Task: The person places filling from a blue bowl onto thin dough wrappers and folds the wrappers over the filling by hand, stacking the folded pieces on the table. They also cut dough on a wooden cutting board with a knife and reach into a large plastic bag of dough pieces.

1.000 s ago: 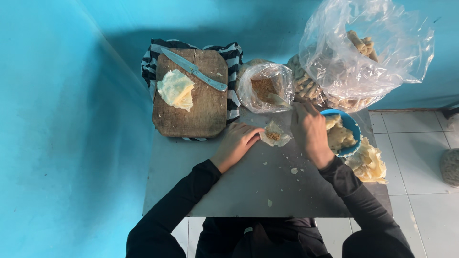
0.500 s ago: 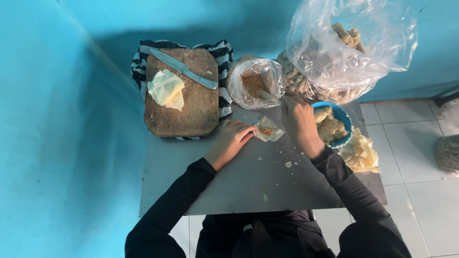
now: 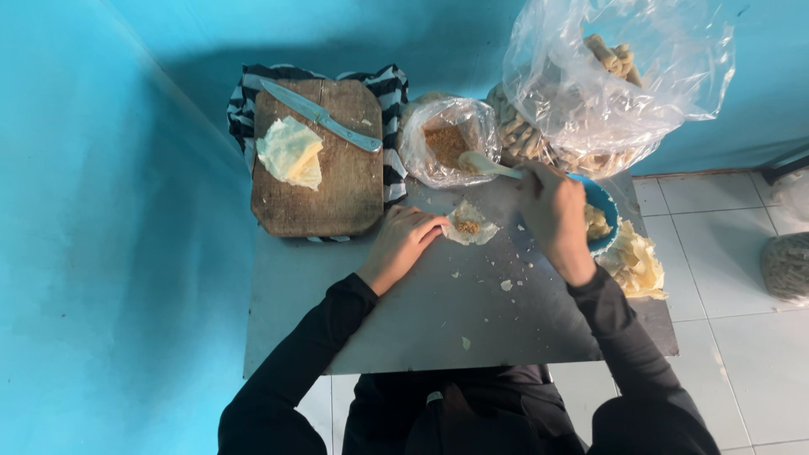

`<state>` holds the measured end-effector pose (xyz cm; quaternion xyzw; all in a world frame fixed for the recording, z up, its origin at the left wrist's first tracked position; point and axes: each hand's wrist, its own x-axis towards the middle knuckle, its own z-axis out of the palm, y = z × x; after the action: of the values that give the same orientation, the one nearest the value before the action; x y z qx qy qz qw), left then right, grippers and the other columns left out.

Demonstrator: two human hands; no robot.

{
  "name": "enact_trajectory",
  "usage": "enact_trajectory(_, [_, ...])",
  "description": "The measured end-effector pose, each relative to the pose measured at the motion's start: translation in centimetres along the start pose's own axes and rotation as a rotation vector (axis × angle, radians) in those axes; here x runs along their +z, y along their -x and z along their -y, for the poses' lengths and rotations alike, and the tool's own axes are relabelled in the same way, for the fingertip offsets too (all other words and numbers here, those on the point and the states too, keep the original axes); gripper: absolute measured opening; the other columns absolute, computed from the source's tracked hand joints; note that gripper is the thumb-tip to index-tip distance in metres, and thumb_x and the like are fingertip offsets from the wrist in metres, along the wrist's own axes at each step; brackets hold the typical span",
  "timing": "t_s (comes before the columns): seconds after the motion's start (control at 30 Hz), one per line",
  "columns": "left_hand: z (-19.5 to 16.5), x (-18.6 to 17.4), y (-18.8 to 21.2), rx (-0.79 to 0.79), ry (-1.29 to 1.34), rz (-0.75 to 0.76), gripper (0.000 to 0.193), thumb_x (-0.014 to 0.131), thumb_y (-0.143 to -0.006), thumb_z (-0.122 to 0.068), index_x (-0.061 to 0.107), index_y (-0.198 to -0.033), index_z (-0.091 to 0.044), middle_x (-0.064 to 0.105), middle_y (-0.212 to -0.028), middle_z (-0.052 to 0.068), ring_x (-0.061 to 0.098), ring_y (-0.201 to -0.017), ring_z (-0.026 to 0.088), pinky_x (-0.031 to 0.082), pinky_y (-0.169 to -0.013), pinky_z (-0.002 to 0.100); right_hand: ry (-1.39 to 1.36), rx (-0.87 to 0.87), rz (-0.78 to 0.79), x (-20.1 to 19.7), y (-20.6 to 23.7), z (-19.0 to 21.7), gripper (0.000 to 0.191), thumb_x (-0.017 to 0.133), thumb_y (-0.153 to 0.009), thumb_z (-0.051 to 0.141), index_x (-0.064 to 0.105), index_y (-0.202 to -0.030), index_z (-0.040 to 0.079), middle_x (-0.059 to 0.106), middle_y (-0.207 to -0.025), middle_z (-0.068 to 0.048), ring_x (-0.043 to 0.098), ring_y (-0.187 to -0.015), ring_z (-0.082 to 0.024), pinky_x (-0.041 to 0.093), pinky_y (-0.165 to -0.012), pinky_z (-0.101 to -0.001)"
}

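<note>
A small pale wrapper (image 3: 470, 225) with a spot of brown filling lies on the grey table (image 3: 421, 329). My left hand (image 3: 403, 242) rests flat beside it, fingertips touching its left edge. My right hand (image 3: 552, 211) grips a pale spoon (image 3: 487, 164) whose bowl points toward a small clear bag of brown filling (image 3: 447, 143). Just right of that hand sits a blue bowl (image 3: 603, 205) with pale pieces.
A wooden cutting board (image 3: 324, 181) on a striped cloth carries a stack of wrappers (image 3: 289, 152) and a knife (image 3: 320, 115). A large clear bag of rolled snacks (image 3: 607, 76) stands at the back right. Loose wrappers (image 3: 632, 263) lie at the table's right edge. Blue walls enclose left and back.
My right hand has lifted off the wrapper and now holds the spoon out toward the filling bag. Brown filling now lies on the wrapper. My left hand stays beside it.
</note>
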<state>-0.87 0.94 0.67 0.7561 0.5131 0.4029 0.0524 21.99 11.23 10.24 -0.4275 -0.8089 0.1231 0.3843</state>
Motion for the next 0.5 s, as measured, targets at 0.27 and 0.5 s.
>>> enact_trajectory(0.27, [0.1, 0.5, 0.1, -0.006, 0.02, -0.014, 0.016, 0.071, -0.095, -0.014, 0.068, -0.111, -0.013, 0.075, -0.103, -0.001, 0.066, -0.095, 0.02, 0.044, -0.091, 0.039, 0.05, -0.037, 0.178, -2.5, 3.4, 0.9, 0.016, 0.06, -0.099, -0.002, 0.069, -0.112, 0.0, 0.069, -0.091, -0.017, 0.069, -0.076, -0.035, 0.052, -0.066, -0.0423])
enact_trajectory(0.5, [0.0, 0.2, 0.2, -0.015, 0.023, -0.026, 0.016, 0.072, -0.095, -0.015, 0.068, -0.111, -0.013, 0.075, -0.104, -0.001, 0.066, -0.096, 0.02, 0.043, -0.091, 0.039, 0.052, -0.161, 0.216, -2.0, 4.3, 1.6, 0.029, 0.063, -0.093, -0.007, 0.063, -0.12, 0.003, 0.067, -0.109, -0.015, 0.068, -0.095, -0.039, 0.054, -0.078, -0.045])
